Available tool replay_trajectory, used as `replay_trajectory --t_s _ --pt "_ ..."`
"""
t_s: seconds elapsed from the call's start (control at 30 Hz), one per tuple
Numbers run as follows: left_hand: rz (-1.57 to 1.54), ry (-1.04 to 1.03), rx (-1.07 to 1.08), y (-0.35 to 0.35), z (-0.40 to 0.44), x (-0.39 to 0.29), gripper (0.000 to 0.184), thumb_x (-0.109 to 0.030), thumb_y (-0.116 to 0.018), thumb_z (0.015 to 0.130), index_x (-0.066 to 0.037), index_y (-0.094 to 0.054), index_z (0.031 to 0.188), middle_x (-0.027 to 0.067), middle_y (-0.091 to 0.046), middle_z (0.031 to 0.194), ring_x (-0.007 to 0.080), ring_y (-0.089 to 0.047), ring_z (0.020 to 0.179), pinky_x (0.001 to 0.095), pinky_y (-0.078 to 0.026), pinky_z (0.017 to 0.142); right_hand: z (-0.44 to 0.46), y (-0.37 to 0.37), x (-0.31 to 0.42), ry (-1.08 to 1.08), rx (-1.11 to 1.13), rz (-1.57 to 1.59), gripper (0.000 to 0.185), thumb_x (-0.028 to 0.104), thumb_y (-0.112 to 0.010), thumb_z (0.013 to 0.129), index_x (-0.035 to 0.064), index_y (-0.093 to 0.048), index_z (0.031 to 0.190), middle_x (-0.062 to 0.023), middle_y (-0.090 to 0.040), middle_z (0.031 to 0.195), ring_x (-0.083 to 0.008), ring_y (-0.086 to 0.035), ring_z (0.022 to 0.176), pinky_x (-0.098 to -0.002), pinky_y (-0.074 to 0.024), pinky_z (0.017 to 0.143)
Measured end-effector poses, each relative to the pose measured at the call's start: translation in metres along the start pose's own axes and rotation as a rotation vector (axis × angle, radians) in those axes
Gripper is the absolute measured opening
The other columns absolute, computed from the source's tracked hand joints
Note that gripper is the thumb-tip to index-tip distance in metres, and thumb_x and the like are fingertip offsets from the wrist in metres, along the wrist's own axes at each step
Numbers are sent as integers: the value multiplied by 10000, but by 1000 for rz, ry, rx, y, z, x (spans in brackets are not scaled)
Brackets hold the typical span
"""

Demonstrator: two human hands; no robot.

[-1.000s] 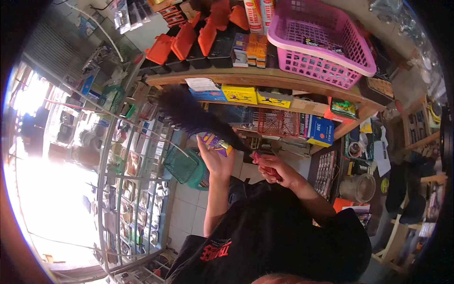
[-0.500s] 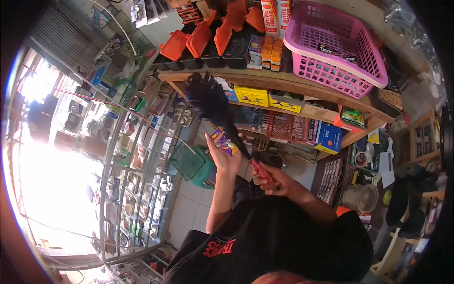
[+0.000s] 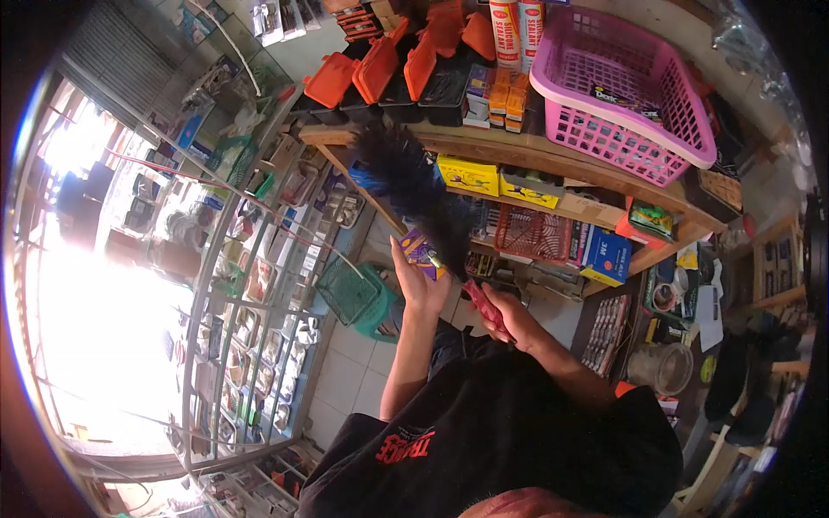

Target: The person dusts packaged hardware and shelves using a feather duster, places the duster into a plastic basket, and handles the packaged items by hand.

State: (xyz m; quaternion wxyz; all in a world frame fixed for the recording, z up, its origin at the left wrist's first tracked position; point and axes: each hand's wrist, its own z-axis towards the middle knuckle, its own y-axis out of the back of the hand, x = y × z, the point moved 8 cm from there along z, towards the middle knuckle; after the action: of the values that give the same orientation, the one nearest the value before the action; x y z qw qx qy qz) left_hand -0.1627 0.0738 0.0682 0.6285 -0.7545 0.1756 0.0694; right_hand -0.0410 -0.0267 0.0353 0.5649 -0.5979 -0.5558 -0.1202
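Note:
My right hand (image 3: 509, 318) is wrapped round the red handle of a feather duster (image 3: 406, 177), whose dark black-and-blue plumes point up and to the left. In my left hand (image 3: 420, 285) lies a small purple and yellow box (image 3: 422, 254), held between the thumb and fingers. The lower plumes of the duster hang right beside the box and cover part of its right side. Whether they touch it I cannot tell.
Ahead is a wooden shelf (image 3: 518, 148) bearing a pink basket (image 3: 626, 129), black bins with orange lids (image 3: 377, 69) and silicone sealant tubes (image 3: 505, 34). Yellow boxes (image 3: 468, 175) sit below. A glass display case (image 3: 250, 345) stands left, near a green basket (image 3: 350, 293) on a green stool.
The duster has shifted slightly right, and its plumes look more spread, with blue showing. My right hand has turned a little on the handle. My left hand still holds the box.

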Motion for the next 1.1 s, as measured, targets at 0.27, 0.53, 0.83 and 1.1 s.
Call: replay_trajectory --t_s 0.27,0.53,0.83,1.1 --pt "96 48 134 -18 -10 14 571 -502 -333 1000 -59 -532 1299 103 -587 1293 308 -547 1188 490 -454 980 -22 -20 36 77 114 -120 612 524 -292 1027 2 -604 965 2 -471 528 -44 -349 354 -208 -303 375" --pt "78 12 42 -20 -13 7 576 -535 -387 977 -70 -515 1292 131 -586 1263 345 -561 1151 562 -410 999 -16 10 58 386 -237 -285 216 271 -564 987 56 -560 1013 -2 -571 724 -48 -478 518 -211 -375 467" --pt "71 -28 -194 -13 -16 7 584 -547 -379 978 -69 -521 1280 129 -600 1241 335 -561 1146 539 -403 1019 -21 17 75 716 -603 -960 369 239 -763 832 33 -539 1040 -98 -638 790 -185 -627 679 -316 -487 614" --pt "37 65 -56 -9 -1 11 632 -534 -307 988 -11 -531 1261 161 -630 1149 350 -614 1017 523 -475 930 -15 6 56 728 -489 -935 340 311 -693 889 40 -544 1031 -106 -621 721 -240 -640 602 -371 -501 571"
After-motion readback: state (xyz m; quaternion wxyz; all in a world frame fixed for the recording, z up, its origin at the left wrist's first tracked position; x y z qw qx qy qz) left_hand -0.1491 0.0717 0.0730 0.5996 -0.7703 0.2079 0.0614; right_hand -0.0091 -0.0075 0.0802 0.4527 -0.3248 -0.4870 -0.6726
